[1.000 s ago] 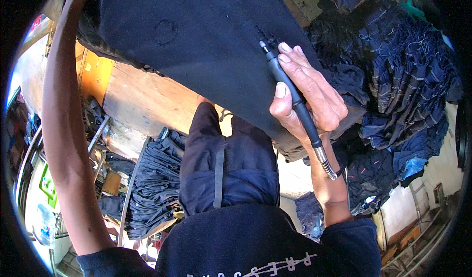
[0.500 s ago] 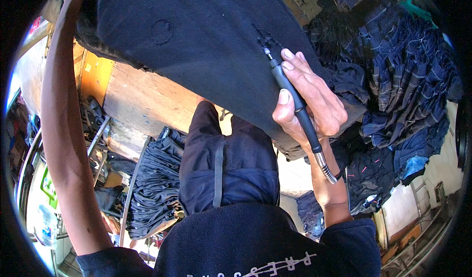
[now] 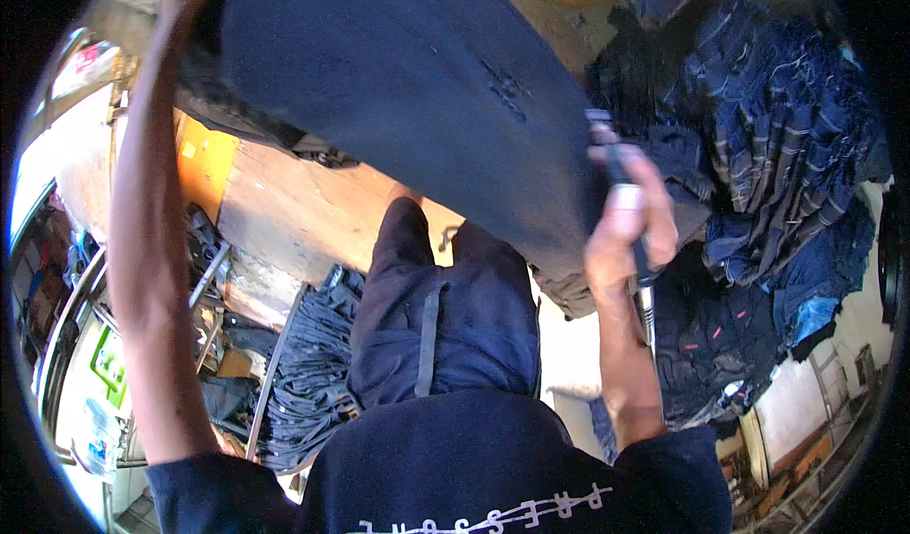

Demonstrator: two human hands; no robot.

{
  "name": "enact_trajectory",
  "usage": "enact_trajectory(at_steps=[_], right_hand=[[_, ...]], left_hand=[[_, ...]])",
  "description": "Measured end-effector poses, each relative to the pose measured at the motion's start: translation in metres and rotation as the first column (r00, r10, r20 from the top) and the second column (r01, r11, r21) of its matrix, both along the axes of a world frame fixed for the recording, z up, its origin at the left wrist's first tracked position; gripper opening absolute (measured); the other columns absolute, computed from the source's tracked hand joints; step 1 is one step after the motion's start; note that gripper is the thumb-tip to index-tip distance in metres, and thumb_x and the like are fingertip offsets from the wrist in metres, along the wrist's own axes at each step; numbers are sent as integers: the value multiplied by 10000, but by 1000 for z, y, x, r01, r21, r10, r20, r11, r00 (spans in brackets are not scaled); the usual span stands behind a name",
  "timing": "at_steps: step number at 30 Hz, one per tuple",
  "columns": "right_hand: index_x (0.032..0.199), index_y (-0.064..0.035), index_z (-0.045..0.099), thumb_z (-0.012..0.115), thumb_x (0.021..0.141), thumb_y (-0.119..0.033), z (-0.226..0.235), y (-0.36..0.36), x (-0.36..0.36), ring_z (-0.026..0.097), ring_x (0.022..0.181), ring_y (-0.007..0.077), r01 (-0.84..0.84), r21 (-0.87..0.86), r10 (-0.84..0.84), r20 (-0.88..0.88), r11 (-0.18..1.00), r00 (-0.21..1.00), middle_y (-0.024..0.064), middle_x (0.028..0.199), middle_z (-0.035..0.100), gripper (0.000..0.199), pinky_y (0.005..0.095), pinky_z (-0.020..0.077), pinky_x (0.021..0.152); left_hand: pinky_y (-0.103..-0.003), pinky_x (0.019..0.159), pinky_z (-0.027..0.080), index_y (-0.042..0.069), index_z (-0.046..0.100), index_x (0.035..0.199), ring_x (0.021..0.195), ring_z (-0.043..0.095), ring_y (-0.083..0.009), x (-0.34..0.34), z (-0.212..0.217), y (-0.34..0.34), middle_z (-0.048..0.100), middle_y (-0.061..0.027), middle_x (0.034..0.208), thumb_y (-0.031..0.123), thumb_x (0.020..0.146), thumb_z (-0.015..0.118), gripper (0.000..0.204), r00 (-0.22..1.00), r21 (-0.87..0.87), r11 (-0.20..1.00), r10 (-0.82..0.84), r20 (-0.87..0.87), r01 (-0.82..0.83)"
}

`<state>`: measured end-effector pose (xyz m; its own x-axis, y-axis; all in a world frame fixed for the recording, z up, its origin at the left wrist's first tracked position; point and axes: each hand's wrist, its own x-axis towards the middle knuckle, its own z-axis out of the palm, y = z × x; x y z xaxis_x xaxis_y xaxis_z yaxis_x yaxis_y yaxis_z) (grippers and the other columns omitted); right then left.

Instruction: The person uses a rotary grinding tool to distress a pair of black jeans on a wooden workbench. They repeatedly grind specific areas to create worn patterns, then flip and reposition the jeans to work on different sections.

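Observation:
My right hand (image 3: pixel 635 214) is closed around a slim, dark rotary-tool handpiece (image 3: pixel 617 166) with a metal flexible shaft at its lower end. Motion blurs the hand and the tool's tip, which is near the right edge of a large dark blue denim garment (image 3: pixel 398 89). A small frayed, roughened patch (image 3: pixel 507 89) shows on the cloth, left of the tip and apart from it. My left forearm runs up along the left side to the top edge; its hand and fingers are out of sight.
Dark garments with frayed threads (image 3: pixel 777 145) hang in a heap at the right. Below left, more dark clothes (image 3: pixel 318 382) are bunched by a metal rail. A wooden board (image 3: pixel 284 188) lies beneath the denim, and a green plastic item (image 3: pixel 107 365) is at far left.
My right hand and the handpiece have moved right, off the frayed patch to the garment's edge. The view has shifted slightly, and the denim and left forearm appear farther right.

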<state>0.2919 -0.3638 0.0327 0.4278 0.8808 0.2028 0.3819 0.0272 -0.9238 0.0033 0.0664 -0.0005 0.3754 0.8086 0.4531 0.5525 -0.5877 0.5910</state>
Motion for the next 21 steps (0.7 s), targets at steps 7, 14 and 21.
enact_trajectory(at_steps=[7, 14, 21], right_hand=[[1223, 26, 633, 589, 1142, -356, 39, -105, 17, 684, 1251, 301, 477, -155, -486, -29, 865, 873, 188, 1245, 725, 393, 419, 519, 1106], [1192, -52, 666, 905, 914, -313, -6, -81, -20, 649, 1096, 217, 554, -130, -542, 118, 823, 832, 83, 1158, 719, 450, 385, 506, 1008], [1038, -41, 692, 949, 826, -442, 17, -118, -8, 687, 827, 288, 650, -301, -548, 361, 698, 755, 144, 908, 715, 521, 411, 556, 805]], left_hand=[[-570, 1306, 242, -12, 277, 1678, 1594, 261, -484, -116, 25, -29, 267, -310, 1722, 707, 820, 821, 1245, 933, -145, 953, 216, -288, -265], [-571, 1136, 404, -2, 620, 1304, 1353, 480, -467, -145, 15, -78, 555, -258, 1391, 536, 799, 908, 791, 928, -324, 886, 245, -281, -333], [-462, 1018, 540, -59, 631, 1247, 1137, 716, -385, -182, 88, -94, 748, -257, 1225, 566, 665, 986, 925, 939, -546, 828, -77, -335, -127]])
